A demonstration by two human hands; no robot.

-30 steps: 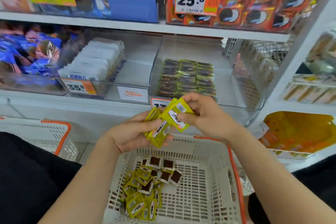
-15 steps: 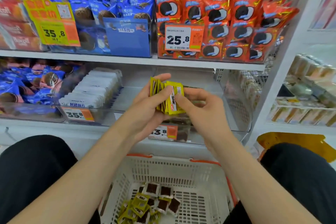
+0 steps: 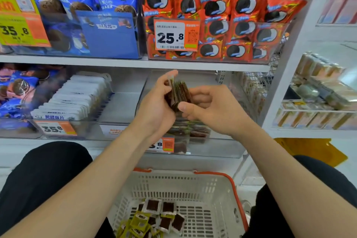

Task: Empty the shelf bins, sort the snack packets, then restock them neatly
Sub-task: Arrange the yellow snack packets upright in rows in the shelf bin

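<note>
Evidently left hand (image 3: 154, 106) grips, right hand (image 3: 210, 110) pinches the packet stack (image 3: 178, 92), squaring it for the bin (image 3: 212, 147)

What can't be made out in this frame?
Head view:
- stack: packet count and print; left hand and right hand cover it, blurred.
- bin tag: leading digits behind left arm.
- pile in basket: cut off by bottom edge.
- right shelf goods: blurred.

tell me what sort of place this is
Most likely a snack aisle in a shop: a price tag reading 25.8, rows of red biscuit packets on shelves, and a white shopping basket between the person's knees. The left hand and right hand hold a stack of small packets.
</note>
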